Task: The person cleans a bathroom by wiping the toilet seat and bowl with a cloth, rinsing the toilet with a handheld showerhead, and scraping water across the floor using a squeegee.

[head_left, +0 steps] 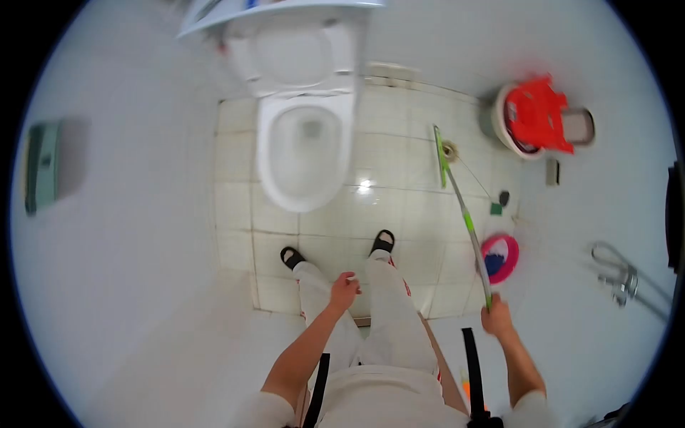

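My right hand (497, 316) is wrapped around the end of a long-handled floor squeegee (469, 221), which has a grey pole with a bright green grip. Its green blade (440, 157) rests on the wet tiles beside a round floor drain (449, 150). In front of my thighs hangs my left hand (346, 291), its fingers loosely bent with a gap between finger and thumb; I make out nothing held in it. Below my legs, black slippers (292, 257) stand on the floor, set apart.
A white toilet (305, 153) with its lid raised stands ahead. At the right wall are a bucket (504, 125) with a red plastic stool (539, 114) on it, a pink basin (500, 258) and a shower tap (628, 279). A green box (44, 167) hangs on the left wall.
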The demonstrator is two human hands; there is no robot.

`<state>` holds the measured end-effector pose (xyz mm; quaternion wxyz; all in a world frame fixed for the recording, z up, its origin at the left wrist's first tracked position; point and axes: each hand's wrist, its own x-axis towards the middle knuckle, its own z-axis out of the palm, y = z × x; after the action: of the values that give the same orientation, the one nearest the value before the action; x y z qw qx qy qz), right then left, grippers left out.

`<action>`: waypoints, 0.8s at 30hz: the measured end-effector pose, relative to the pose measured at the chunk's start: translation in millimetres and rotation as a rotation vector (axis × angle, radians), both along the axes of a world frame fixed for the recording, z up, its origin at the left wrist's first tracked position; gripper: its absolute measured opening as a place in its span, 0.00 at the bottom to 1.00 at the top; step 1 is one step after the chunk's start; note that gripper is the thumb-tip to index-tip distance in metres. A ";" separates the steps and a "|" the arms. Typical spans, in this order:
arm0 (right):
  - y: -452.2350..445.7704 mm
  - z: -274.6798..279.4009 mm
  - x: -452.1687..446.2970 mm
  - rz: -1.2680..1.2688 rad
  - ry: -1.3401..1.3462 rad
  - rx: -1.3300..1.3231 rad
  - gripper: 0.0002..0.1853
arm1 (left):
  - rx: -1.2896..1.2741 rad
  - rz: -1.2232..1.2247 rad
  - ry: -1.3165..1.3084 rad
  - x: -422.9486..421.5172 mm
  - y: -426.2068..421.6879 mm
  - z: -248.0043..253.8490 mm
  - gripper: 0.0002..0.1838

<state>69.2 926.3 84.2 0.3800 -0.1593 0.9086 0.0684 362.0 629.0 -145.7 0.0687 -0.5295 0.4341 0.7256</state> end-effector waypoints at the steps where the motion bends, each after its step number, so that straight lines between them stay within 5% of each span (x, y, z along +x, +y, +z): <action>1: -13.7 22.4 22.6 0.081 -0.024 -0.203 0.11 | 0.019 -0.015 -0.012 4.6 -3.7 5.3 0.20; 3: -102.7 85.9 53.5 -0.648 -0.485 -0.145 0.09 | 0.134 -0.058 -0.017 6.4 -18.2 31.4 0.21; 5: -158.7 110.1 87.8 -1.045 -0.759 -0.216 0.10 | 0.360 -0.043 -0.026 14.5 -33.5 47.6 0.21; 10: -269.2 50.1 210.5 -0.893 -0.966 -0.080 0.13 | 0.964 0.496 0.045 74.0 -103.9 63.9 0.20; 13: -348.4 -8.2 295.0 -1.021 -1.166 -0.076 0.14 | 0.314 0.560 -0.186 121.3 -153.9 10.8 0.16; 17: -484.4 -67.9 377.8 -1.013 -1.224 -0.176 0.15 | 0.060 0.461 -0.032 152.6 -309.6 -26.4 0.21; 24: -676.5 -171.8 390.0 -1.229 -1.025 -0.498 0.14 | -0.004 0.324 0.070 101.4 -494.3 -105.1 0.14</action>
<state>459.3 249.8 -87.6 0.6693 0.2735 0.5371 -0.4344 463.4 134.6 -250.9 -0.0651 -0.5671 0.3465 0.7444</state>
